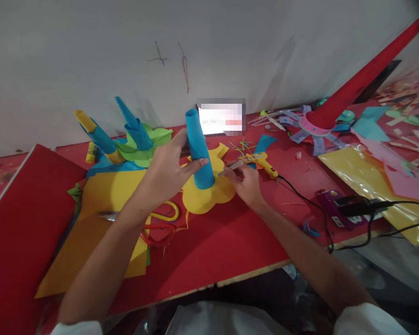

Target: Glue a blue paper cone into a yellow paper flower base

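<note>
left grip (167, 164) around blue paper tube (197, 138), screen (214, 127) reading 00:56

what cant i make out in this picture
All in the head view:
Left hand: fingertips except the thumb's, hidden behind the blue tube.
Scissors: middle part, hidden by the left forearm.
Red cone: far end, cut off by the right edge.
Lit screen: partly masked by pixel blocks.
Pale strip in the right hand: too blurred to identify.

The screen (214, 127) displays "00:56", final digit slightly unclear. White markings on the purple box (326, 201) are illegible.
</note>
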### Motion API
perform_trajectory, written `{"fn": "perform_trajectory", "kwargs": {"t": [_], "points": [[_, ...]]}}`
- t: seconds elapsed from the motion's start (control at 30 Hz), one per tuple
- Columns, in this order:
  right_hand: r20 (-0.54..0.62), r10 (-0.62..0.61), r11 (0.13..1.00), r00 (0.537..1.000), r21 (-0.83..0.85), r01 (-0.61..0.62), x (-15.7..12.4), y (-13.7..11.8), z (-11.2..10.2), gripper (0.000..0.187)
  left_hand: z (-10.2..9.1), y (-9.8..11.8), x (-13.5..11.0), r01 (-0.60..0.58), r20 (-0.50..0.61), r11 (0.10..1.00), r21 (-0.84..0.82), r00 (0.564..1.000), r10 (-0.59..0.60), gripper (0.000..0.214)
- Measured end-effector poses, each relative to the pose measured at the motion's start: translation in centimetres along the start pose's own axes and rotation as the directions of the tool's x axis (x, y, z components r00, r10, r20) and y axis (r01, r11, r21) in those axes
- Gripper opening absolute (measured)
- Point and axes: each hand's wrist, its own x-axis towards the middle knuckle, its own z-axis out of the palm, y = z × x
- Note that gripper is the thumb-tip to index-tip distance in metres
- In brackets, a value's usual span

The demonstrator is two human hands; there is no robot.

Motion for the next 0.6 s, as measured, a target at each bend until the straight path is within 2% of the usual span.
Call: {"fn": "perform_trajectory", "kwargs": {"t": [0.13,0.27,0.37,0.5,0.6], "points": [[-0.102,-0.002,1.0,0.995,0.007,0.003,-0.1,0.2,-0.3,0.034,-0.5,-0.4,0.0,-0.02,0.076,0.997,-0.074,0.997,0.025,0.034],[-0.055,-0.032,0.999,0.998,-0.037,0.03,-0.1,0.0,-0.4,0.038,0.4,-1.0,0.1,0.018,0.163,0.997,-0.071,0.987,-0.007,0.029],[-0.009,-0.047,0.994,0.999,-0.103,0.046,0.0,-0.4,-0.4,0.044,1.2,-1.0,0.1,0.049,0.14,0.998,-0.03,0.989,-0.045,0.025],[0.126,-0.043,0.992,0.991,-0.113,0.058,-0.1,-0.5,-0.1,0.049,1.6,-1.1,0.1,0.042,0.091,0.998,0.036,0.995,-0.045,0.018],[0.308,-0.029,0.995,0.951,-0.083,0.057,-0.1,-0.4,0.2,0.048,1.5,-1.5,0.2,0.042,0.09,0.997,0.057,0.995,-0.047,0.019]]}}
